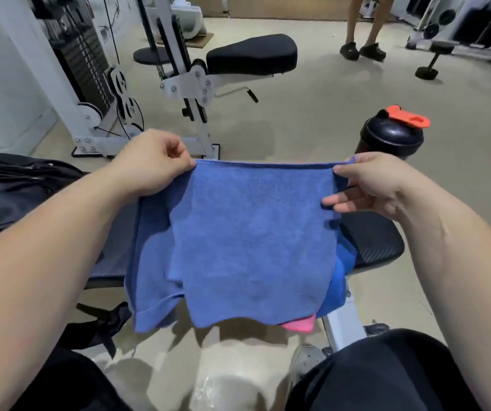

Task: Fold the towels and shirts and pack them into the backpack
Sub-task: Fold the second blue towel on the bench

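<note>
The left hand [152, 161] and the right hand [377, 185] hold a blue towel [253, 238] up in the air by its top edge. The towel hangs flat between them, like a little curtain.

The left hand's fingers [177, 149] are curled in. They pinch the top left corner of the towel. That corner sits right at the fingertips.

The right hand pinches the top right corner between the thumb [345, 172] and the first finger. Its other fingers [337, 201] are a bit spread and lie against the towel's right side, lower down.

The bottom of the towel hangs loose and wavy above the floor [297, 114].

Behind the towel is a dark padded surface [374, 241]. More clothes lie on it and hang over its near edge. There is another blue cloth [149, 268] on the left, a bright blue cloth [340, 280] on the right, and a pink cloth [299, 325] that peeks out under the towel.

A black backpack [10, 188] sits at the left end of the surface, beside the left arm. A black shaker bottle [392, 137] with a red lid stands at the far right, just behind the right hand.
</note>
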A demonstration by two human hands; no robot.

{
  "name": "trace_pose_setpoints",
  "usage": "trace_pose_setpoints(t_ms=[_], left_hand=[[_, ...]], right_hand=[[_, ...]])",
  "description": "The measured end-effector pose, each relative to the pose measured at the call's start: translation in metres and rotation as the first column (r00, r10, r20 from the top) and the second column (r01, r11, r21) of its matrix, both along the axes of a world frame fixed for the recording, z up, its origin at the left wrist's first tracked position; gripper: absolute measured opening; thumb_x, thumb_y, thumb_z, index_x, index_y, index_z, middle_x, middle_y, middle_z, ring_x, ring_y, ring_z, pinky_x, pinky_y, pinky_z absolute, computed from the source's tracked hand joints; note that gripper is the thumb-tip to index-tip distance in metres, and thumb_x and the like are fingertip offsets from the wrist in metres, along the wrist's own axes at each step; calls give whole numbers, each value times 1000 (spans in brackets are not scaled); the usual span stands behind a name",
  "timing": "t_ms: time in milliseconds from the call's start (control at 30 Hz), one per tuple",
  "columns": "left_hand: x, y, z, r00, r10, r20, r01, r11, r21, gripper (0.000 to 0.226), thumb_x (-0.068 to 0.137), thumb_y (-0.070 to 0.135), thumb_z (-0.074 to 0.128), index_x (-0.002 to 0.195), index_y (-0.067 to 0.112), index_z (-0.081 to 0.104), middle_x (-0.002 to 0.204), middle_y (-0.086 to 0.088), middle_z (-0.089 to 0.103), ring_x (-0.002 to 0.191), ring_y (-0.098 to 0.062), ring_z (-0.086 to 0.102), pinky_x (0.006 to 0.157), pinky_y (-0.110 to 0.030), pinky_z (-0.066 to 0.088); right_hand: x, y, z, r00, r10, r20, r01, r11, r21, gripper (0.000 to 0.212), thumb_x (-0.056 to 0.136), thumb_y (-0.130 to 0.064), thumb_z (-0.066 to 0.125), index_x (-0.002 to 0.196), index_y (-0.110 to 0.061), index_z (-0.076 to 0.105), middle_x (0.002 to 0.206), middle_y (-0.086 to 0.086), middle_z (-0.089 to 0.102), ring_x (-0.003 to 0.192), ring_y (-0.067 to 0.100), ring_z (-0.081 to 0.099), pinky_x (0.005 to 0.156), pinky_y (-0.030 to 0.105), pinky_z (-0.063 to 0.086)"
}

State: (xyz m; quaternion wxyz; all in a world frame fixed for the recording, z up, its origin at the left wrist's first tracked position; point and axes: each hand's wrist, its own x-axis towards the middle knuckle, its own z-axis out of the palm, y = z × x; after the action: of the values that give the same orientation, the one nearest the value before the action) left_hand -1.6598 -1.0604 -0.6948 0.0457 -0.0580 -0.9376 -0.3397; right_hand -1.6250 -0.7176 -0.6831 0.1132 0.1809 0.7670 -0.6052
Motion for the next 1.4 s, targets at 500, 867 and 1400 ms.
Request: trace_pose_setpoints(t_ms=[500, 867, 1400], left_hand=[[-116, 37, -98, 991, -48, -128, -28, 843, -537, 15, 98, 29, 51, 92, 17, 57, 95, -9, 66, 83, -35, 57, 64, -36, 37], [-81, 33, -119, 998, 10, -65, -43, 845, -533, 37, 97, 38, 52, 131, 23, 52, 126, -10, 52, 115, -36, 47, 93, -47, 39], [68, -53, -115, 952, 287, 102, -183, 807, -561, 49, 93, 53, 54, 131, 21, 57, 120, -8, 57, 109, -36, 52, 88, -47, 48]], right_hand=[[-65, -51, -102, 953, 138, -270, 112, 667, 737, 50, 99, -30, 50, 146, -23, 36, 142, 18, 51, 119, 41, 55, 92, 43, 44], [-30, -99, -137, 863, 503, -40, -162, 352, 922, 62, 92, -67, 43, 148, -40, 36, 164, 8, 4, 149, 36, 17, 119, 66, 11], [-46, -35, -143, 867, 486, 107, -282, 303, 910, 85, 82, -88, 18, 156, -49, 5, 169, -1, -8, 154, 26, -14, 119, 62, -12]])
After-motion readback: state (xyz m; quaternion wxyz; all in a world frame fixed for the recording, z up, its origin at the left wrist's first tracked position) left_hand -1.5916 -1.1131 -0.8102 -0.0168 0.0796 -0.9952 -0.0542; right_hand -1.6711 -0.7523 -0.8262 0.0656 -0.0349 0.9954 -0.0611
